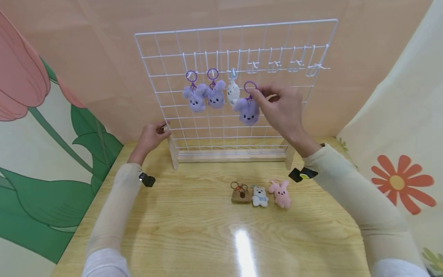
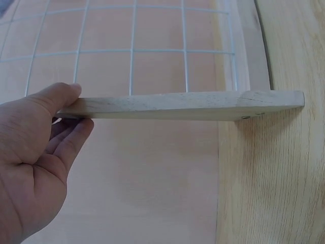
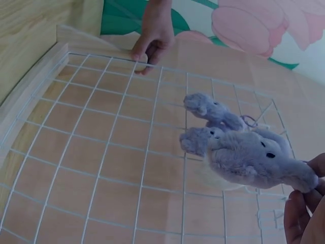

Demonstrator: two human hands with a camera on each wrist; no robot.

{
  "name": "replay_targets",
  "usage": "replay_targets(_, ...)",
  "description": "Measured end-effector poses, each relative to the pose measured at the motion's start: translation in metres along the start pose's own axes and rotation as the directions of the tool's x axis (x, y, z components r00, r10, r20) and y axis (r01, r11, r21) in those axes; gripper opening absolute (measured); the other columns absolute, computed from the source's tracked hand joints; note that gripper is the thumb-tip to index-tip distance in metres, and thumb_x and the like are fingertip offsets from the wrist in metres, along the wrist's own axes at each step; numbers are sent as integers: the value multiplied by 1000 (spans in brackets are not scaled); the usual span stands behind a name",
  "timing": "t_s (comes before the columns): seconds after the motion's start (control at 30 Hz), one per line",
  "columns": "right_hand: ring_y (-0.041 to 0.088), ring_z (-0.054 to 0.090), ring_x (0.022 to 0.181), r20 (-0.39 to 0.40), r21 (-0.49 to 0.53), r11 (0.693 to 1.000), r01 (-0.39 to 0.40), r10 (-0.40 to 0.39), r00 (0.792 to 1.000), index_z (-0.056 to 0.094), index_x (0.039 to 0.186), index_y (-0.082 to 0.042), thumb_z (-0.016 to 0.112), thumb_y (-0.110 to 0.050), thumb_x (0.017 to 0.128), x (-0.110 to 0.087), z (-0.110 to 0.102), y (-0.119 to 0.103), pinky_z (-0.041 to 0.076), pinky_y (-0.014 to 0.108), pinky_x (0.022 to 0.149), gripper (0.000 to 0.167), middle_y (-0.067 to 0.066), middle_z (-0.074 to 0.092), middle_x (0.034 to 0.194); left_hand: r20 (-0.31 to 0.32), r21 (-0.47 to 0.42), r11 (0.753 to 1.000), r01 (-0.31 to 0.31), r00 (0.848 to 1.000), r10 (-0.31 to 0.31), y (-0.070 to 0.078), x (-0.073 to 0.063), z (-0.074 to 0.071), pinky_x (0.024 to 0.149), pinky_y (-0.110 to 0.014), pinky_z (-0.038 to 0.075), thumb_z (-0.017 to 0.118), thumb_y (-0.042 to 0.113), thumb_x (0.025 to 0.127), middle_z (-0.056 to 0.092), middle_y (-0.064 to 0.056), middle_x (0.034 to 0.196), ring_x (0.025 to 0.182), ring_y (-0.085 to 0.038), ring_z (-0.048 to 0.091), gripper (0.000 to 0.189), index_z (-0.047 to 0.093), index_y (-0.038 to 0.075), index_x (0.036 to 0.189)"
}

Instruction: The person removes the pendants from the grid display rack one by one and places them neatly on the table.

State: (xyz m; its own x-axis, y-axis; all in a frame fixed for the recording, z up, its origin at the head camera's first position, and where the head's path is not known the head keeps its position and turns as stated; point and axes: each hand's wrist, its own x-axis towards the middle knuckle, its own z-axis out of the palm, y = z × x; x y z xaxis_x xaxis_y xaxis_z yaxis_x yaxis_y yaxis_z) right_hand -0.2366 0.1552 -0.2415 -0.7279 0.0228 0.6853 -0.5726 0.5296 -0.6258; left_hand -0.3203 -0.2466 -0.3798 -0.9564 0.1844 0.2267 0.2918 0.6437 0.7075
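My right hand point(image 1: 283, 109) pinches a purple plush keychain point(image 1: 249, 114) near its purple ring point(image 1: 250, 87), in front of the wire grid rack. In the right wrist view this plush point(image 3: 249, 157) fills the space beside my fingertips. My left hand point(image 1: 150, 136) grips the wooden side post point(image 2: 177, 105) of the rack between thumb and fingers. Two purple plush keychains hang side by side on hooks, one point(image 1: 195, 99) at the left and another point(image 1: 216, 95) beside it. A white plush keychain point(image 1: 233, 92) hangs right of them, turned sideways.
Several bare hooks, such as one at the right end point(image 1: 313, 67), line the grid's upper row. On the wooden table point(image 1: 194, 215) lie a brown plush keychain point(image 1: 241, 195), a white one point(image 1: 259, 196) and a pink one point(image 1: 282, 194). The rack's wooden base point(image 1: 232, 157) stands behind them.
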Motion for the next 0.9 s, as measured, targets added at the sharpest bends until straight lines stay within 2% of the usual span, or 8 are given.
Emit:
replay_targets(0.2, 5, 64, 67, 27, 4, 999, 45, -45, 999, 80, 98, -1, 75, -20, 95, -8, 4, 1, 53, 11, 60, 20, 13, 77, 87, -4, 2, 1000, -4, 1000, 4, -1, 0, 0, 95, -47, 59, 69, 10, 99, 63, -27, 133, 116, -38, 67, 46, 58, -1, 142)
replay_targets(0.47, 11, 67, 71, 116, -10, 999, -40, 41, 992, 80, 98, -4, 75, -30, 95, -23, 7, 3, 54, 14, 60, 27, 9, 78, 90, -4, -11, 1000, -4, 1000, 4, 0, -1, 0, 96, -46, 58, 69, 11, 99, 62, -27, 135, 117, -39, 66, 46, 57, -1, 142)
replay_targets(0.7, 14, 67, 65, 141, 23, 1000, 12, -15, 990, 80, 95, -2, 76, -22, 95, -37, 15, 9, 53, 14, 57, 20, 8, 78, 86, 1, -18, 1000, -2, 1000, 2, -1, 0, 1, 97, -45, 58, 69, 12, 99, 61, -27, 137, 119, -40, 65, 47, 56, -2, 142)
replay_targets(0.9, 15, 68, 67, 173, 41, 999, -2, -5, 985, 80, 93, -2, 76, -20, 94, -49, 23, 15, 55, 15, 57, 19, 9, 77, 85, 0, -14, 1000, -4, 1000, 4, -3, 1, 1, 98, -45, 58, 69, 12, 99, 60, -27, 137, 120, -39, 64, 47, 56, -2, 143)
